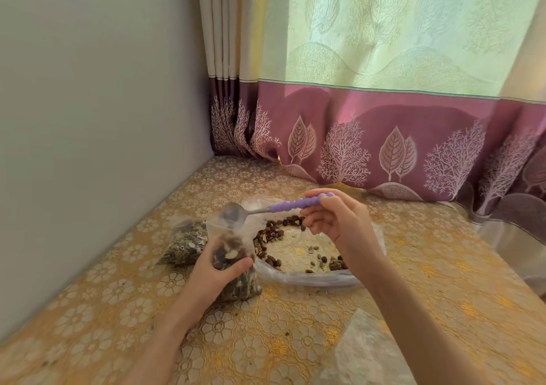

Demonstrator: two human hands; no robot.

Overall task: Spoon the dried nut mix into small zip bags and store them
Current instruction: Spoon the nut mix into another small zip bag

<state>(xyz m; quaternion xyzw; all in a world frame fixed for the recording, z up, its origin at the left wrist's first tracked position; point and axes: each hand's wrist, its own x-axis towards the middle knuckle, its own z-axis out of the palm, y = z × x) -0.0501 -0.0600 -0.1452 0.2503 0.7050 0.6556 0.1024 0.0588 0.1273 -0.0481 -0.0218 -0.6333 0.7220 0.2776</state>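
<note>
My left hand grips a small clear zip bag standing upright on the table, nearly full of dark nut mix. My right hand pinches the purple beaded handle of a metal spoon. The spoon's bowl looks empty and hovers just above the bag's open mouth. To the right lies a large clear plastic bag spread open, with the remaining nut mix scattered around its inside. A second small filled zip bag lies on the table to the left, behind my left hand.
The table wears a gold floral plastic cover. A grey wall runs along its left side. A purple and cream curtain hangs along the back edge. The table's right edge drops off at the far right.
</note>
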